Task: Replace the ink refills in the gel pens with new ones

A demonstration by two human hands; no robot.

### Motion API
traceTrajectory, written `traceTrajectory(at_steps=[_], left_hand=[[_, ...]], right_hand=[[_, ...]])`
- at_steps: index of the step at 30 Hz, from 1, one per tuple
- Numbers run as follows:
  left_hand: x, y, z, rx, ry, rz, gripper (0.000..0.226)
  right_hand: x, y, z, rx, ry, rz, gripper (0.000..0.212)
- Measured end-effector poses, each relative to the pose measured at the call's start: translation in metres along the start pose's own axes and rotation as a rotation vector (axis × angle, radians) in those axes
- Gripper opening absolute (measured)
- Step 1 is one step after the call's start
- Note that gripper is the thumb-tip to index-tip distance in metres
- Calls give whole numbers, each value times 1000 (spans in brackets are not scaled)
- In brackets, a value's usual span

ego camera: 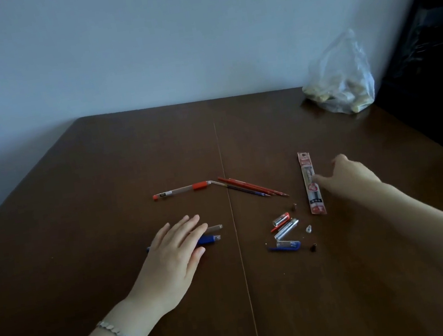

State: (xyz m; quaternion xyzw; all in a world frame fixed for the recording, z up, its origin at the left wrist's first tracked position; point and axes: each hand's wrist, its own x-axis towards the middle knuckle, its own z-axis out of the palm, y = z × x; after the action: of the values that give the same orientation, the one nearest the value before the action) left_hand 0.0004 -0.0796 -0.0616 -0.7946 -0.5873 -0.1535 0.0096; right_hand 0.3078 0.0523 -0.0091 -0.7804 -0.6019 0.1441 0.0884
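My left hand (174, 254) lies flat with straight fingers over a blue pen barrel (209, 239) and a clear barrel (215, 228) on the brown table (102, 185). My right hand (348, 174) reaches to a red refill packet (311, 183); its fingertips touch the packet's right edge. A red gel pen barrel (180, 190) lies at the centre, with several loose refills (252, 189) fanned out to its right. Pen caps, red (280, 220), clear (286, 229) and blue (285, 246), lie with small tips between my hands.
A clear plastic bag (341, 83) with pale lumps inside stands at the table's far right corner. A dark piece of furniture (429, 64) rises beyond the right edge. A seam (238, 251) runs down the tabletop's middle. A plain wall is behind.
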Motion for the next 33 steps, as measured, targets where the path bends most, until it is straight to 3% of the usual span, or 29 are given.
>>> traceTrajectory(at_steps=[3,6,11,14,17,21,23,25,27,30,33], left_hand=[[5,11,-8,-21,50,4,35],[11,26,-22,-43,119,17,34],[12,55,-42,-100,230,62,27],[8,68,-47,-99,204,109,27],[7,72,-48,-94,164,146,26],[13,72,-48,-111,225,157,34],[19,78,-52,-111,254,190,54],[25,87,-58,-97,275,264,62],[27,96,-62,-78,308,375,54],[27,99,-61,-24,332,536,35],[27,95,-60,50,195,494,27]], right_hand=[[-1,4,14,-40,-20,9,62],[3,1,19,60,-13,-3,32],[-5,-9,17,158,-76,21,34],[-13,-12,17,154,-85,18,33],[-21,-4,13,330,-70,-11,24],[-58,-4,-12,653,46,-191,20],[-91,-14,-30,813,-35,-294,15],[-127,-24,-44,938,-231,-369,15],[-154,-29,-49,991,-383,-436,18],[-171,-28,-43,940,-419,-482,15],[-162,-20,-33,998,-432,-359,13]])
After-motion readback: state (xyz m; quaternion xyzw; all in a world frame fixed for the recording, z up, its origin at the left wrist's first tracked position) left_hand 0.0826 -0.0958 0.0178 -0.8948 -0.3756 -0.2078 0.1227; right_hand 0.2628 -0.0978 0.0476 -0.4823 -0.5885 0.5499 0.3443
